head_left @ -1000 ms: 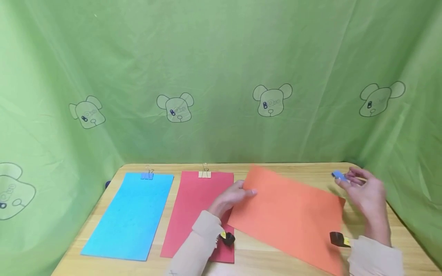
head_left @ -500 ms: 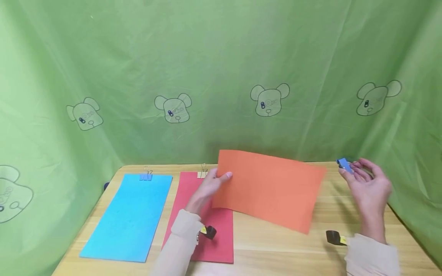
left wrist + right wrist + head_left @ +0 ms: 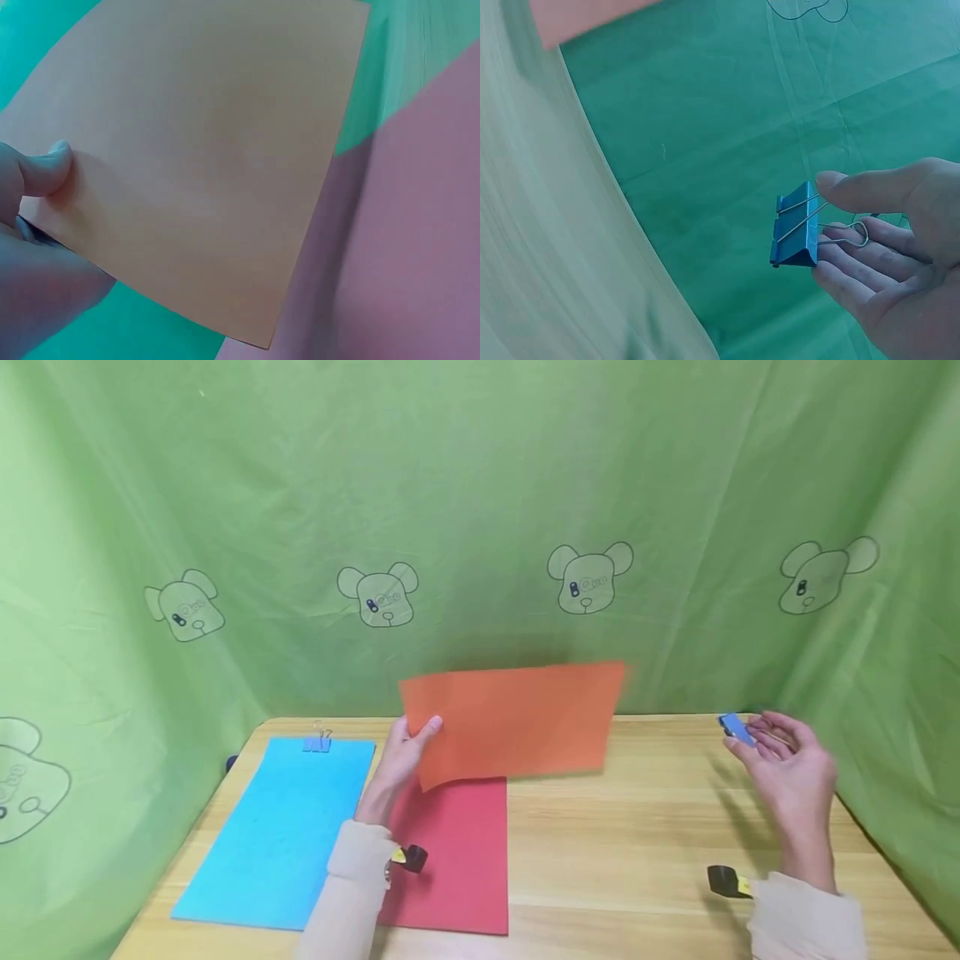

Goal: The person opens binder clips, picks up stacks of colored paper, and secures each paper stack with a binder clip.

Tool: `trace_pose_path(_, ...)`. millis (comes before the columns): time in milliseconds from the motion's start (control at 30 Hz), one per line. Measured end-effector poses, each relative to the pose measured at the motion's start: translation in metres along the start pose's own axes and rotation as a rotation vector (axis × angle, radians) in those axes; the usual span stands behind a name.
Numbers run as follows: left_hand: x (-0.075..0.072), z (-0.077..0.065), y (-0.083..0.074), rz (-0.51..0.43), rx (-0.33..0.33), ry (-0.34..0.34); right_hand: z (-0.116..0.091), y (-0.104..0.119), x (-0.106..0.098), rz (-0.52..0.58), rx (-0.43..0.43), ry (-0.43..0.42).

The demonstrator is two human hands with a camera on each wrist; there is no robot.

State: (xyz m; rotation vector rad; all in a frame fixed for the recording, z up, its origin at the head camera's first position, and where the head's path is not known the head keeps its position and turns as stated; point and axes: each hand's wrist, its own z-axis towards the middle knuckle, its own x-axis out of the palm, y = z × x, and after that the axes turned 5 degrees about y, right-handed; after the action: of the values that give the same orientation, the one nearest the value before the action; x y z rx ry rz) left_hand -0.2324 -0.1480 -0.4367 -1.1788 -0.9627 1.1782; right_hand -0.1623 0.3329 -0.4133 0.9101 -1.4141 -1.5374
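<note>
My left hand [image 3: 397, 760] pinches the left edge of an orange sheet of paper [image 3: 525, 718], thumb on the near face. The sheet is raised and tilted up, covering the upper part of a red sheet [image 3: 457, 868] that lies on the table. In the left wrist view the thumb presses on the paper [image 3: 210, 150]. Over the right side of the table, my right hand [image 3: 795, 768] holds a blue binder clip [image 3: 737, 729] between thumb and fingers. The right wrist view shows the clip [image 3: 796, 225] with its wire handles near the fingers.
At the left lies a blue sheet [image 3: 277, 835] with a purple-blue binder clip [image 3: 317, 744] on its top edge. The wooden table [image 3: 637, 860] is enclosed by a green curtain [image 3: 480, 485] printed with bear heads.
The left hand has carried the orange sheet leftward and up, from the table's middle to above the red sheet, which hides its clip. The right hand still holds the blue clip, nearly in place.
</note>
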Motion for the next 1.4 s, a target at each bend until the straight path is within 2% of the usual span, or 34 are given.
trace_pose_path(67,-0.009,-0.001,0.002,-0.021,0.000,-0.016,0.001,-0.002,0.002,0.000,-0.001,0.021)
trace_pose_path(167,-0.020,-0.002,0.006,-0.033,-0.016,-0.020,0.002,-0.004,0.005,-0.067,-0.008,0.055)
trace_pose_path(433,-0.039,-0.007,0.018,-0.034,-0.103,0.022,0.003,-0.018,0.018,-0.553,-0.071,0.244)
trace_pose_path(633,-0.046,-0.010,0.027,-0.024,-0.107,0.059,0.007,-0.026,0.021,-0.749,-0.104,0.330)
trace_pose_path(800,-0.045,-0.011,0.031,0.023,-0.124,0.073,0.008,-0.029,0.021,-0.808,-0.055,0.424)
trace_pose_path(967,-0.041,-0.008,0.037,-0.002,-0.117,0.061,0.007,-0.031,0.019,-0.819,-0.026,0.496)
trace_pose_path(1200,-0.039,-0.006,0.043,-0.054,-0.097,0.062,0.008,-0.032,0.019,-0.880,-0.046,0.537)
trace_pose_path(1400,-0.038,-0.008,0.046,-0.079,-0.135,0.058,0.008,-0.029,0.020,-0.883,-0.031,0.565)
